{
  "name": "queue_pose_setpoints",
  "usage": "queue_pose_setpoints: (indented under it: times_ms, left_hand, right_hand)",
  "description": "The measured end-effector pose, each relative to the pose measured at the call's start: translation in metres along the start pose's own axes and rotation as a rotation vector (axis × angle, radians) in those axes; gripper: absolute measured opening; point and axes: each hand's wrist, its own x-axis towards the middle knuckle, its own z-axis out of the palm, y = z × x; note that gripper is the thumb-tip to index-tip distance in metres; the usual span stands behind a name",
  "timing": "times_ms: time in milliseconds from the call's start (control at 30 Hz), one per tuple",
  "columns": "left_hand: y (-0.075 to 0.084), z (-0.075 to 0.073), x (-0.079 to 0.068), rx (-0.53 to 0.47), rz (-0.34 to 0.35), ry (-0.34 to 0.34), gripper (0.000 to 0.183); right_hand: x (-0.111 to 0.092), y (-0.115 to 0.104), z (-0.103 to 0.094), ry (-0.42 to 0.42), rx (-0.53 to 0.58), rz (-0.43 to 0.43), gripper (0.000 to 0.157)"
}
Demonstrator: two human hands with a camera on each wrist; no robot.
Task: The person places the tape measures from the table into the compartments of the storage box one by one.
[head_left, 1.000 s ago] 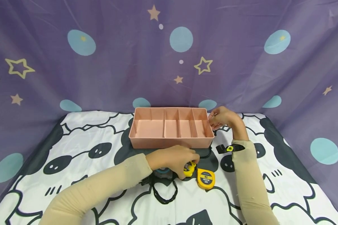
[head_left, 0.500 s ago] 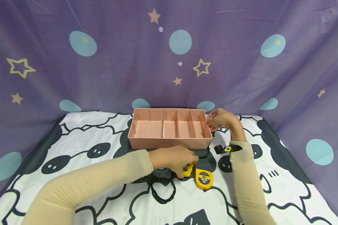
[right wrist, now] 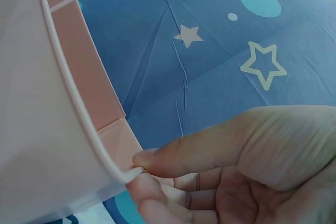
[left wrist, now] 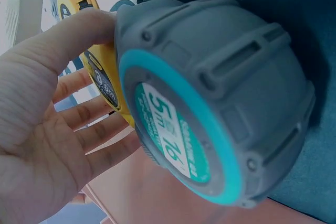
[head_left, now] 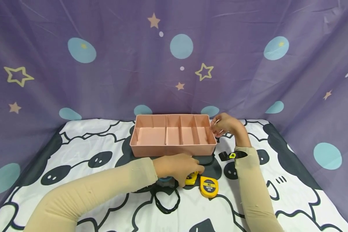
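Observation:
My left hand [head_left: 177, 169] reaches over a yellow tape measure [left wrist: 103, 74], gripping it between thumb and fingers. A larger grey tape measure with a teal ring [left wrist: 215, 82] sits right beside this hand, mostly covered by it in the head view. To the right lies a second yellow tape measure [head_left: 209, 187], apart from the fingers. At the back, my right hand [head_left: 227, 127] pinches the right-hand rim of a pink divided organizer box [head_left: 174, 150] between thumb and forefinger, as the right wrist view shows. The box's compartments hold nothing.
A black cord loop [head_left: 166, 210] lies in front of the grey tape measure. The black strap [head_left: 233, 155] is on my right wrist. A purple patterned curtain [head_left: 110, 80] hangs right behind the box. Printed white cloth [head_left: 127, 216] covers the table.
The head view has tilted and shifted slightly. Both hands keep nearly the same places: the left at the yellow tape measure, the right at the box rim.

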Motion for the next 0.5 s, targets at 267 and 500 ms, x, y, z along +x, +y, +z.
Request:
queue_pose_setpoints:
  times_ms: [267,500]
  left_hand:
    - [0.0025,-0.0004,-0.0007,0.058,0.009,0.008,0.060]
    - [0.0015,-0.0048,-0.0068,0.101,0.016,0.051,0.061]
  right_hand:
    - [0.0002,-0.0009,0.0020,-0.018,0.012,-0.019,0.023]
    - [0.0030,0.0033,0.0011,-0.017,-0.007,-0.031,0.019]
